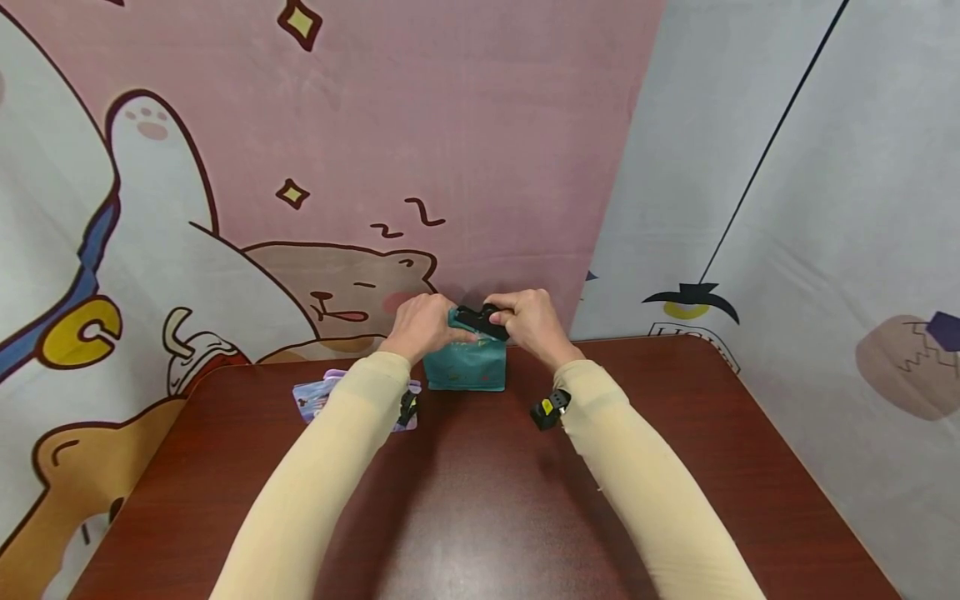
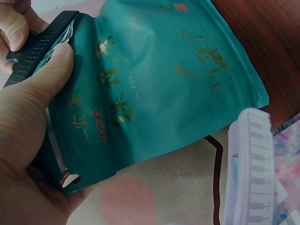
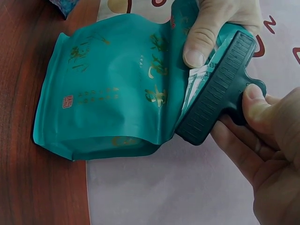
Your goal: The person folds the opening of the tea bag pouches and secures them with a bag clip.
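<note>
A teal pouch with gold lettering stands near the table's back edge. My left hand pinches its folded top, the thumb lying along the front. My right hand grips the handle of a black bag clip between thumb and fingers. The clip's long ridged bar lies slantwise along the pouch's top edge, close by the left thumb. A strip of white printed lining shows between the bar and the teal front. Part of the left hand is hidden behind the pouch.
A lilac plastic piece and a pink-and-blue patterned item lie left of the pouch, partly behind my left forearm. The brown table meets a cartoon-printed cloth at its back edge.
</note>
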Demonstrator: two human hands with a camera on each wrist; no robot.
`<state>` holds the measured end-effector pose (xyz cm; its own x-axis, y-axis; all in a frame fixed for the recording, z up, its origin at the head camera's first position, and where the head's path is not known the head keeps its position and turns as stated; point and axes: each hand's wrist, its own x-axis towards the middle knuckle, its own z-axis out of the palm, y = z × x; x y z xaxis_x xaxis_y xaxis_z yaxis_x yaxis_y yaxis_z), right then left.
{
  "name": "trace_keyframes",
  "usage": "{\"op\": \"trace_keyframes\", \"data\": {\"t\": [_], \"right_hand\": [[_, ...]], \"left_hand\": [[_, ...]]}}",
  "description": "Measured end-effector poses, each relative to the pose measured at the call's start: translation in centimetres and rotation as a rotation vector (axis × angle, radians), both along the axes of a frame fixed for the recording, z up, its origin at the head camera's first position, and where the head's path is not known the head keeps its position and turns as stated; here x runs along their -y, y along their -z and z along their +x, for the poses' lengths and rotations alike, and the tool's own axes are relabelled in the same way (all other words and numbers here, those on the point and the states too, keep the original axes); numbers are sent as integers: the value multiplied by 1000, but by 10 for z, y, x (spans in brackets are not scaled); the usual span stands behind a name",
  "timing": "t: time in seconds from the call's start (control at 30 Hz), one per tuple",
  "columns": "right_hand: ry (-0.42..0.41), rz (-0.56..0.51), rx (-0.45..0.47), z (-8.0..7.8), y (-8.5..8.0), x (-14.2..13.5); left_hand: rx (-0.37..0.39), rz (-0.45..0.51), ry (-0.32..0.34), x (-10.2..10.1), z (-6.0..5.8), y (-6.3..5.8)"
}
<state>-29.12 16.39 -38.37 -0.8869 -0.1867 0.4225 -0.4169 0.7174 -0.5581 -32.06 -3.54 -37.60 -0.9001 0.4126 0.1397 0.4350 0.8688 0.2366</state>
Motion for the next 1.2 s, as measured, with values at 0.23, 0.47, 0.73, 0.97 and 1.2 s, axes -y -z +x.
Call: {"op": "trace_keyframes", "data": {"t": [0.23, 0.47, 0.73, 0.97, 1.2], "right_hand": [[-5, -1, 44, 2, -3, 1], [-13, 9, 53, 1, -4, 2], [-15, 6, 69, 1, -3, 3], [-24, 15, 87, 1, -4, 3], [-11, 33, 116, 1, -6, 4]], "left_hand": [[4, -11, -4, 0, 1, -1], [3, -11, -8, -1, 1, -1], [5, -10, -8, 0, 0, 1], [13, -10, -11, 0, 0, 1], [18, -17, -13, 0, 0, 0]]}}
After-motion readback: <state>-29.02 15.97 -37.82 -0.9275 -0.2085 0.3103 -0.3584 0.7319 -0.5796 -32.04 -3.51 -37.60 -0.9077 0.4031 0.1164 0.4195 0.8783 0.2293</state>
